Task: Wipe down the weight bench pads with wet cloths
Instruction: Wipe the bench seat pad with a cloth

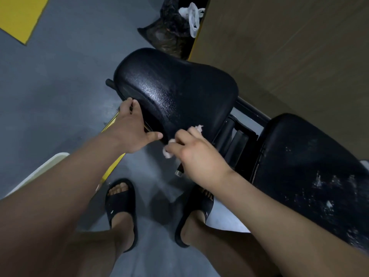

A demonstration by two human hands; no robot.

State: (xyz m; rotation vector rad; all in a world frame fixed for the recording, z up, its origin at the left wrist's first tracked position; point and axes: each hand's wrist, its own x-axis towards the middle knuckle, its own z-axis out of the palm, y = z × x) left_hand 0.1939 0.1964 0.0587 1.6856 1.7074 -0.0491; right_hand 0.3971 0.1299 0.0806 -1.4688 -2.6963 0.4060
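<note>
1. Head view: the person stands over the weight bench, and the work is on the seat pad, the wide black cushion at centre frame. It shines in a streak down the middle, which I take for wet.
2. The left hand is spread, thumb splayed toward the pad's near edge and fingers laid along its left side. Whether the fingertips hook under the rim cannot be told. It is well used there as a brace, so the pad does not rock under the wiping.
3. The right hand is curled round a crumpled pale cloth, which shows at both ends of the fist. It touches the pad's near edge, just beside the left thumb.
4. Bunched like that, the cloth probably meets the pad with only a small face. Opening it flatter under the palm would cover more per stroke.
5. The near rim and the curve below it look like the part in hand. Follow the curve in overlapping passes and keep clear of the bracing thumb.
6. The dark frame between the cushions could snag the cloth, so lift over it.
7. The back pad at right carries white specks and looks unwiped. A clean fold of cloth would suit it.
</note>
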